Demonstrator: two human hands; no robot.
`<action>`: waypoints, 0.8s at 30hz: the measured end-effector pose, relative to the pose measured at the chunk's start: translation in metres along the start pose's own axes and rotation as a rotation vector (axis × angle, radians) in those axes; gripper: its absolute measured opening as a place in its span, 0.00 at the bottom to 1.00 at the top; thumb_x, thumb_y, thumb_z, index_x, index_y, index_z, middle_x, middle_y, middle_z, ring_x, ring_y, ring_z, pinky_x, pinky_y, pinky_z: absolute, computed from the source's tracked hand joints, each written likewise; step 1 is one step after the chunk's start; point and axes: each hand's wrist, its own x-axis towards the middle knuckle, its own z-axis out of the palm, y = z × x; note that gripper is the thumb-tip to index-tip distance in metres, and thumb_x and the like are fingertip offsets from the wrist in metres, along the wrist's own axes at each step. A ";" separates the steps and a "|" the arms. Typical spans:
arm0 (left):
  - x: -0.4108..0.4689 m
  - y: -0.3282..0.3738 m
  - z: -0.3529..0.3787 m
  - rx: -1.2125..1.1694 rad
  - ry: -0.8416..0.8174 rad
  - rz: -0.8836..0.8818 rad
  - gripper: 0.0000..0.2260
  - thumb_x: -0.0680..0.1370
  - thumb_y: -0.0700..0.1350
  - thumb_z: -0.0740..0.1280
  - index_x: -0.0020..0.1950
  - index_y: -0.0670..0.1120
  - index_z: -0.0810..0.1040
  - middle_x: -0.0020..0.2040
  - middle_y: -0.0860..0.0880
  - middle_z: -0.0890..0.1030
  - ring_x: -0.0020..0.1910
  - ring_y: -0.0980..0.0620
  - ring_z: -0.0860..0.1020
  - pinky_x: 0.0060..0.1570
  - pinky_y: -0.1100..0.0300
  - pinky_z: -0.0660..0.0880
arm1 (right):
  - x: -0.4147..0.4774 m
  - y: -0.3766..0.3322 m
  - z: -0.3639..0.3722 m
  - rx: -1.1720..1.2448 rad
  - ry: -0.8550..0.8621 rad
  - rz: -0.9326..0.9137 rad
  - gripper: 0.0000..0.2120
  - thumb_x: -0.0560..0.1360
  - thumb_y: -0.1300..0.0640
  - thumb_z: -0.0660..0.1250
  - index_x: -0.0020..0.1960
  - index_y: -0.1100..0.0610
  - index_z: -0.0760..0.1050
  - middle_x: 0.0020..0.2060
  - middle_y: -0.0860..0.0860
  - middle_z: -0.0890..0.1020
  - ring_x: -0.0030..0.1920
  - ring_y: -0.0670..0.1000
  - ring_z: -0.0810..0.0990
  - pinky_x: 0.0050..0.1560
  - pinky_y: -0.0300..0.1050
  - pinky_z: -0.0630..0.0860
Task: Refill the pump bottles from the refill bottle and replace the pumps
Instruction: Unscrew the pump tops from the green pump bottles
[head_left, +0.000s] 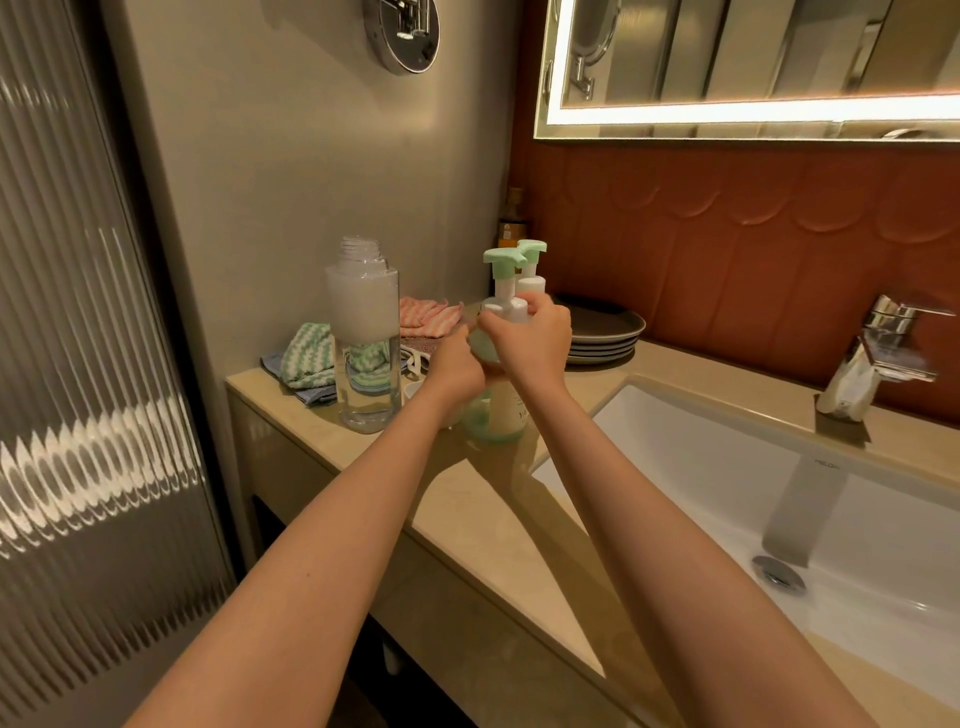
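Observation:
A pale green pump bottle (500, 415) stands upright on the beige counter (467, 499). Its white pump with a green head (503, 260) sits in the neck. My left hand (456, 366) grips the bottle's body from the left. My right hand (530, 338) curls round the white pump collar at the top. A second pump bottle (532, 270) stands right behind it, mostly hidden; only its green head and white collar show. The clear refill bottle (366, 338), uncapped and foamy in its upper half, stands to the left.
Folded cloths (311, 358) in green, pink and blue lie behind the refill bottle. A stack of dark plates (608, 332) sits at the back. The white sink (779, 509) and chrome tap (878, 353) are to the right. A small white object (413, 389) lies by my left wrist.

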 end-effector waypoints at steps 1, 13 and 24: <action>-0.001 0.001 0.000 -0.003 0.000 0.007 0.23 0.73 0.34 0.69 0.67 0.42 0.69 0.61 0.44 0.76 0.62 0.45 0.74 0.57 0.55 0.73 | -0.001 0.001 0.002 -0.022 -0.002 -0.008 0.24 0.67 0.48 0.72 0.60 0.54 0.72 0.56 0.54 0.72 0.57 0.54 0.72 0.59 0.52 0.73; -0.003 0.001 0.000 0.014 0.018 0.029 0.23 0.75 0.31 0.64 0.69 0.39 0.67 0.65 0.41 0.74 0.63 0.44 0.73 0.60 0.55 0.73 | -0.009 -0.004 -0.002 -0.077 0.028 0.025 0.28 0.68 0.47 0.72 0.61 0.54 0.65 0.58 0.52 0.75 0.61 0.53 0.72 0.62 0.52 0.64; 0.002 -0.002 0.002 -0.041 0.038 -0.008 0.14 0.75 0.36 0.66 0.59 0.46 0.72 0.57 0.43 0.78 0.58 0.44 0.75 0.60 0.46 0.72 | -0.008 -0.004 0.001 -0.049 0.063 0.038 0.28 0.68 0.47 0.73 0.62 0.54 0.66 0.56 0.51 0.77 0.58 0.53 0.74 0.60 0.49 0.63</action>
